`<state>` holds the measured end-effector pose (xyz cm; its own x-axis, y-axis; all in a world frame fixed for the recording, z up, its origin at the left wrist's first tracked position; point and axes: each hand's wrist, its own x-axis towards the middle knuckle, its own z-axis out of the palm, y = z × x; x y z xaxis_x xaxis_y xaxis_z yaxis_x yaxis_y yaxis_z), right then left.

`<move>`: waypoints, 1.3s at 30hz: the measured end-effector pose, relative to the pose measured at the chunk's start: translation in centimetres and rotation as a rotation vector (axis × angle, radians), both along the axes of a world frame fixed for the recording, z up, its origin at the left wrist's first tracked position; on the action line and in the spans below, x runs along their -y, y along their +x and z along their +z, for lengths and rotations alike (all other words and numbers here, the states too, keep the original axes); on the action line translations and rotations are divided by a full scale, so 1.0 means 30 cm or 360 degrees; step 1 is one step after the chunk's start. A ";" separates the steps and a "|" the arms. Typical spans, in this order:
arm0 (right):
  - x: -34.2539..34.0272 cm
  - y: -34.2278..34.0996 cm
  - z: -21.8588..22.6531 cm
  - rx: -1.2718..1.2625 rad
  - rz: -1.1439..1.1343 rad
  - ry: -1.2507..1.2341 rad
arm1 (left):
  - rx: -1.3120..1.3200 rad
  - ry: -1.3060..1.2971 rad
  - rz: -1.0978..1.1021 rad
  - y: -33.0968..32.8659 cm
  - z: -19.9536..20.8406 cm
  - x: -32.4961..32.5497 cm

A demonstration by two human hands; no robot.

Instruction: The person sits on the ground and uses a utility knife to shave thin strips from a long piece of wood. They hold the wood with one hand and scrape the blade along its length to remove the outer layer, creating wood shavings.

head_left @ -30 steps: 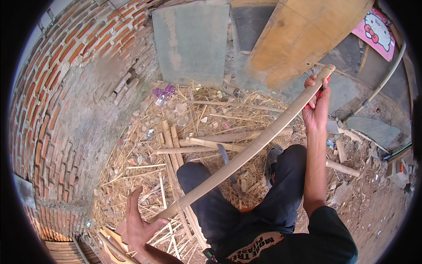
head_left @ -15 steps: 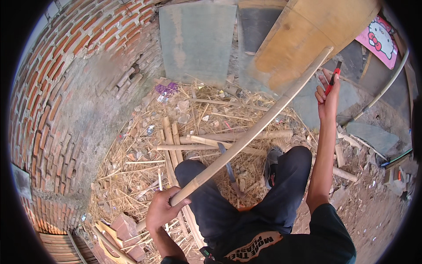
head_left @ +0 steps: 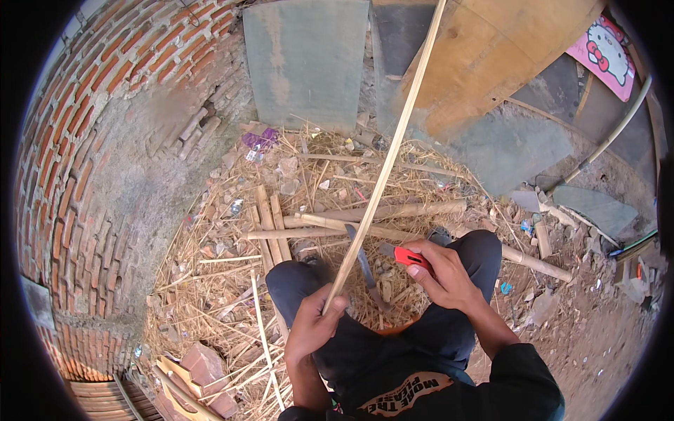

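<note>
My left hand is closed round the lower end of a long split bamboo strip, which slants up and slightly right past the top of the view. In my right hand is a red utility knife, its grey blade pointing left toward the bamboo, with a gap between them. Both hands are over my bent knees. On the straw between my feet lies a curved dark-bladed machete, partly behind the bamboo strip.
Bamboo pieces lie crossed on the straw ahead. A brick wall rises at left. Grey boards and a tan panel lean at the back. Reddish blocks sit lower left, and a pale pipe curves at right.
My right hand with the knife has come down and left from beside the bamboo's far end to above my knee. The bamboo has swung more upright, and my left hand has shifted right.
</note>
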<state>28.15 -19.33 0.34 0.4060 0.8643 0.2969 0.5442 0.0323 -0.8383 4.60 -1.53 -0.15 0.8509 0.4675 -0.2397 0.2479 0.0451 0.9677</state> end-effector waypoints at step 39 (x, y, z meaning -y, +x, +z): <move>-0.061 -0.060 0.055 0.0705 -0.0227 0.0413 | 0.0061 0.0726 0.0317 0.119 0.141 0.133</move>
